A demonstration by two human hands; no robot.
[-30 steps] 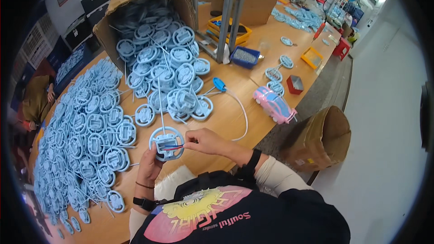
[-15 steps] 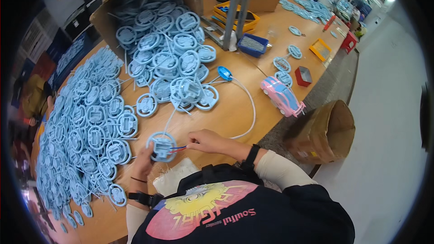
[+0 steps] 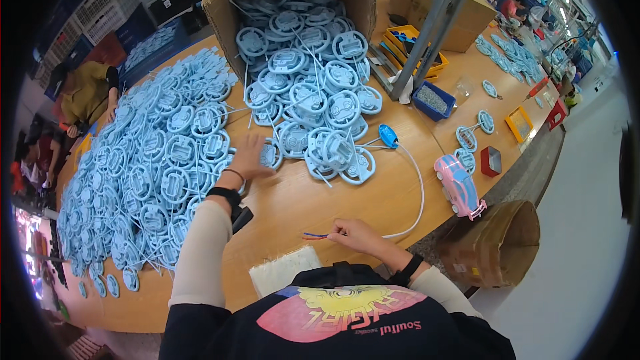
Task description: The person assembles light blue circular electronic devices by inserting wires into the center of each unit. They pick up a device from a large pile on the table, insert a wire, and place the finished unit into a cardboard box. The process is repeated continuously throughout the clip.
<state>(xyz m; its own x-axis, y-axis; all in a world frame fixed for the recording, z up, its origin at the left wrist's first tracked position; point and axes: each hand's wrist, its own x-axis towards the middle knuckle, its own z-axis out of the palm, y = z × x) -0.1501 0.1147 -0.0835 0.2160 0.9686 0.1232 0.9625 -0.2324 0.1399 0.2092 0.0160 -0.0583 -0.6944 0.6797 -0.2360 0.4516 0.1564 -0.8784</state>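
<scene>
My left hand (image 3: 249,158) is stretched out with its fingers apart, at the right edge of a big pile of light blue plastic steering wheels (image 3: 179,150). One light blue toy steering wheel (image 3: 270,153) lies right beside its fingers; whether they touch it I cannot tell. Near me, my right hand (image 3: 357,235) pinches the end of a white cable (image 3: 419,210). Thin red and blue wires (image 3: 316,235) stick out leftward from that pinch. The cable curves up to a bright blue oval piece (image 3: 388,136) on the table.
A cardboard box (image 3: 223,23) on its side spills more wheels. Rightward are a metal post (image 3: 437,33), a blue bin (image 3: 432,101), a pink toy car (image 3: 459,187) and a red tray (image 3: 491,161). A white cloth (image 3: 283,270) lies before me. Co-workers sit far left.
My left hand has let go of the wheel it held and reached forward to the pile's edge. The wires have come away from that wheel, still in my right hand. The view has shifted.
</scene>
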